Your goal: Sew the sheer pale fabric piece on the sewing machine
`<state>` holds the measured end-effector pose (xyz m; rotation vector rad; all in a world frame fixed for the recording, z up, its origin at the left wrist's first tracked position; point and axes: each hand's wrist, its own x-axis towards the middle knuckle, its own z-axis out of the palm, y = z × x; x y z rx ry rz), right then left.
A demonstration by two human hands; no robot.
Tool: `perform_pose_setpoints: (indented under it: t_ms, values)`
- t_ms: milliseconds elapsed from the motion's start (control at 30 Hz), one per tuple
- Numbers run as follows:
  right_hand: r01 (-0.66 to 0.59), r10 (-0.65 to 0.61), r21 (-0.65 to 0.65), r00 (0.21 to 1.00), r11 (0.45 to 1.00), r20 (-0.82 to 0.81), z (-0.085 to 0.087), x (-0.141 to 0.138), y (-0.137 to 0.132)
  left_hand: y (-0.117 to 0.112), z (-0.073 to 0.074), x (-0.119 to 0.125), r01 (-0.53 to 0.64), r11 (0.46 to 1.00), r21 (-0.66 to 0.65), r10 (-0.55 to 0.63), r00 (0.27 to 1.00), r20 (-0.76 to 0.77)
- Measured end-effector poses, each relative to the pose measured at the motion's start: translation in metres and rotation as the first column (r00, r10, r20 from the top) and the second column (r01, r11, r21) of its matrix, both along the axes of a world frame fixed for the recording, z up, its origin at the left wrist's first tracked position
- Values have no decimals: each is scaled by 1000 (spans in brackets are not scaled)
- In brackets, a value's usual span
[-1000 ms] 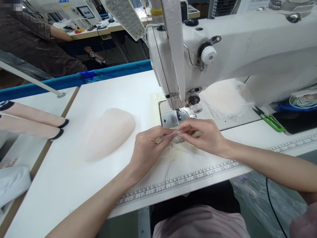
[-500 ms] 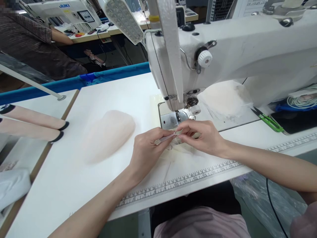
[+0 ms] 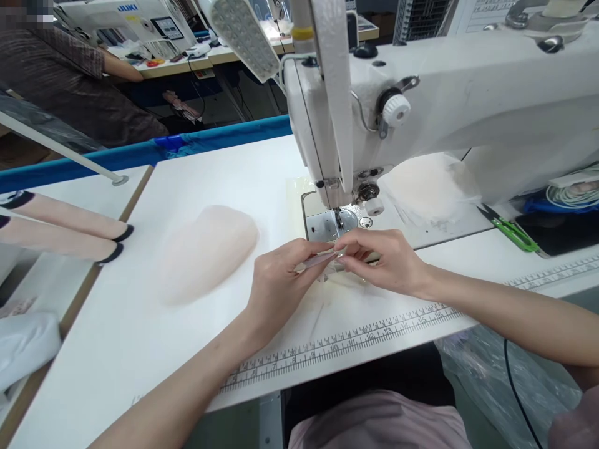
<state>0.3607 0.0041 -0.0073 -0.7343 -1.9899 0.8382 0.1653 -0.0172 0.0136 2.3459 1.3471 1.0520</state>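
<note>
Both hands meet just in front of the sewing machine's [image 3: 337, 219] needle area. My left hand [image 3: 283, 280] pinches a thin pale strip of fabric [image 3: 314, 260] between thumb and fingers. At the strip's right end, the fingertips of my right hand [image 3: 384, 259] are pinched together and touch it; the exact hold there is too small to make out. Sheer pale material lies under the fingers, partly hidden by them. To the left on the white table [image 3: 140, 349] rests a beige moulded cup-shaped piece [image 3: 210, 249].
Green-handled scissors [image 3: 512, 234] lie at the right. Another pale round piece [image 3: 428, 184] sits under the machine arm. Two padded pinkish rods [image 3: 70, 218] reach in from the left. A printed ruler [image 3: 337, 346] runs along the front edge. A person [image 3: 70, 81] is at the back left.
The hands stay at nearly the same spot, with the fingertips shifting slightly along the strip. The whole view has moved a little.
</note>
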Motion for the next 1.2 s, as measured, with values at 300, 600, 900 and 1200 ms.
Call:
perform_pose_setpoints:
  t_ms: [300, 600, 900, 1200]
  values:
    - [78, -116, 513, 992, 855, 43, -5, 6, 4, 0, -4, -2, 73, 930, 361, -27, 991, -131]
    - [-90, -186, 938, 969, 334, 159, 13, 16, 5, -9, -2, 4, 88, 927, 363, -58, 994, -93]
    - [-115, -213, 971, 964, 210, 160, 19, 15, 5, -13, 1, 3, 113, 954, 279, -105, 993, -43]
    - [-109, -176, 973, 974, 204, 146, 13, 17, 6, -12, 0, 4, 139, 955, 263, -133, 990, -37]
